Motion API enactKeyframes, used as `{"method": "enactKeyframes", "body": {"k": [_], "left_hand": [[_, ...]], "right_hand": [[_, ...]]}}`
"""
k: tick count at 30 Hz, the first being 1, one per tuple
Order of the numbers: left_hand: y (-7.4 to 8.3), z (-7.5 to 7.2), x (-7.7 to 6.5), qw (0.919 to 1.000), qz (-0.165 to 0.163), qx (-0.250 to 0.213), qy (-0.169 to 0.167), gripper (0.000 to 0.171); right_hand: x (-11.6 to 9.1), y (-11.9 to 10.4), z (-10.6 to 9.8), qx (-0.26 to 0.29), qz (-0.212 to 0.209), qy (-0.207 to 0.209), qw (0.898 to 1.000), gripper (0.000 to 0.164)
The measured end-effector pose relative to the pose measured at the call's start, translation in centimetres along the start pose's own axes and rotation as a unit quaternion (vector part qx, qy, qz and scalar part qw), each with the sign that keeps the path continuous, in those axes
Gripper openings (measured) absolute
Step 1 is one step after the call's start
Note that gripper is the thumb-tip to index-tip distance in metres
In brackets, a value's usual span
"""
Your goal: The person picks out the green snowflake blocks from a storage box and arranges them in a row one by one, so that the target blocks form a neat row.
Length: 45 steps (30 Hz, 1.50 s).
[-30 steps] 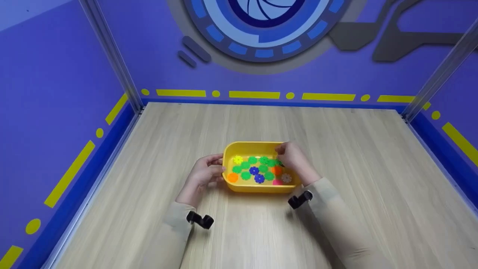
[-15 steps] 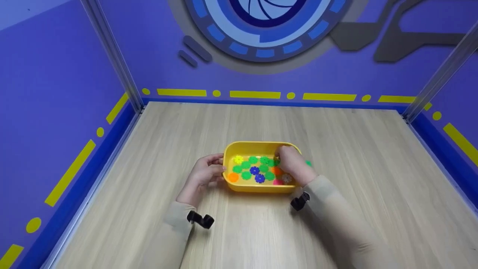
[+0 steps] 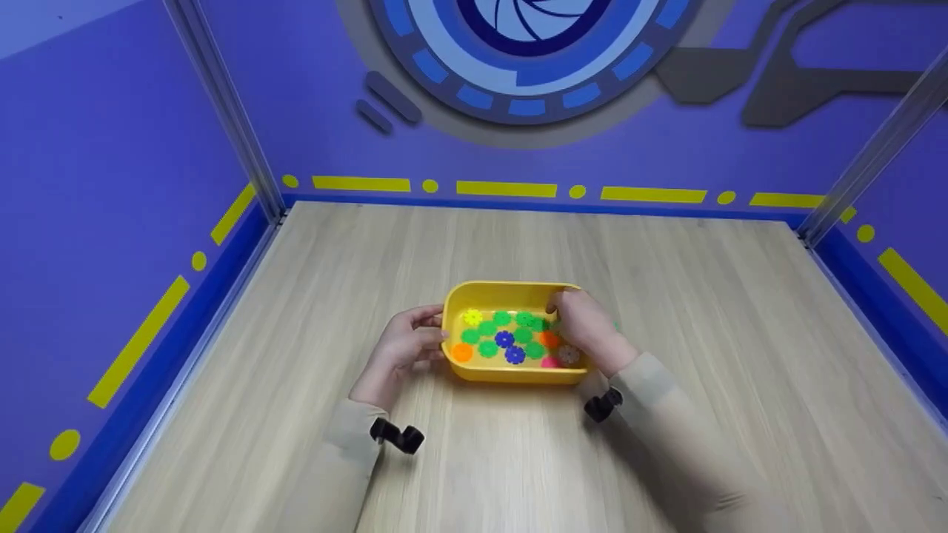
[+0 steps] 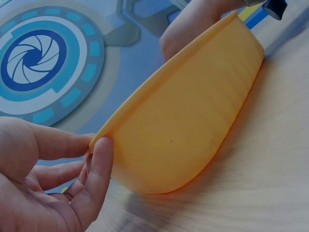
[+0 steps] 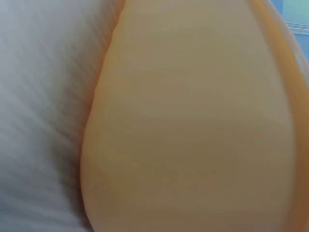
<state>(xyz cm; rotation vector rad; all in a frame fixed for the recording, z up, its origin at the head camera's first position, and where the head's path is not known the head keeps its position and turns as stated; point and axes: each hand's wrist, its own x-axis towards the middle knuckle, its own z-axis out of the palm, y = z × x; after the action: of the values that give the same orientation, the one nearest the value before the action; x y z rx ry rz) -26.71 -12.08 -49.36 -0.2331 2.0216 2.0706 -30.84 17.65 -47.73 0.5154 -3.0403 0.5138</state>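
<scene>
A yellow plastic basin [image 3: 511,376] stands on the table with several small flower-shaped pieces inside, among them green, blue [image 3: 514,355], orange [image 3: 462,352] and yellow [image 3: 472,317] ones. My left hand [image 3: 406,339] pinches its left rim; the left wrist view shows the thumb on the outer wall [image 4: 178,111] and the fingers at the rim. Over the right rim reaches my right hand [image 3: 589,326], its curled fingers inside the basin near the far right corner. I cannot tell whether those fingers hold a piece. A sliver of green [image 3: 617,326] shows just right of that hand.
The wood-grain table [image 3: 474,459] extends around the basin. Purple-blue panels [image 3: 118,185] stand at the back and sides, with metal corner posts [image 3: 222,104]. Black wrist-camera mounts [image 3: 398,436] sit on both sleeves. The right wrist view is mostly filled by the basin's outer wall [image 5: 193,121].
My right hand dips lower at the basin's right end, then shifts slightly right. Green appears to its right half a second ago and is now mostly covered. The left hand stays put.
</scene>
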Motion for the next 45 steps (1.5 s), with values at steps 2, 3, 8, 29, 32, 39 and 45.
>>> {"method": "enactKeyframes", "body": {"k": [2, 3, 8, 29, 32, 39, 45], "left_hand": [[0.0, 0.0, 0.0, 1.0, 0.0, 0.0, 0.0, 0.055], [0.0, 0.0, 0.0, 1.0, 0.0, 0.0, 0.0, 0.055], [0.0, -0.1, 0.0, 1.0, 0.001, -0.004, -0.002, 0.055], [-0.3, -0.2, -0.1, 0.9999, 0.009, -0.012, -0.008, 0.055], [-0.3, -0.1, -0.1, 0.9998, 0.011, -0.014, -0.004, 0.055], [-0.3, -0.1, -0.2, 0.9998, 0.006, -0.016, 0.0, 0.056], [-0.2, -0.1, -0.2, 0.9999, 0.005, -0.01, -0.005, 0.056]], "right_hand": [[-0.4, 0.0, -0.4, 0.025, 0.013, -0.007, 1.0, 0.02], [-0.6, 0.1, -0.7, 0.043, 0.025, -0.01, 0.999, 0.02], [-1.7, 0.3, -2.0, 0.142, 0.08, -0.007, 0.987, 0.017], [-4.2, 5.3, -3.9, 0.413, 0.178, 0.04, 0.893, 0.039], [-4.5, 5.9, -4.0, 0.421, 0.184, 0.04, 0.887, 0.04], [-5.0, 7.0, -4.4, 0.427, 0.19, 0.042, 0.883, 0.042], [-5.5, 7.8, -4.7, 0.423, 0.193, 0.053, 0.884, 0.042]]}}
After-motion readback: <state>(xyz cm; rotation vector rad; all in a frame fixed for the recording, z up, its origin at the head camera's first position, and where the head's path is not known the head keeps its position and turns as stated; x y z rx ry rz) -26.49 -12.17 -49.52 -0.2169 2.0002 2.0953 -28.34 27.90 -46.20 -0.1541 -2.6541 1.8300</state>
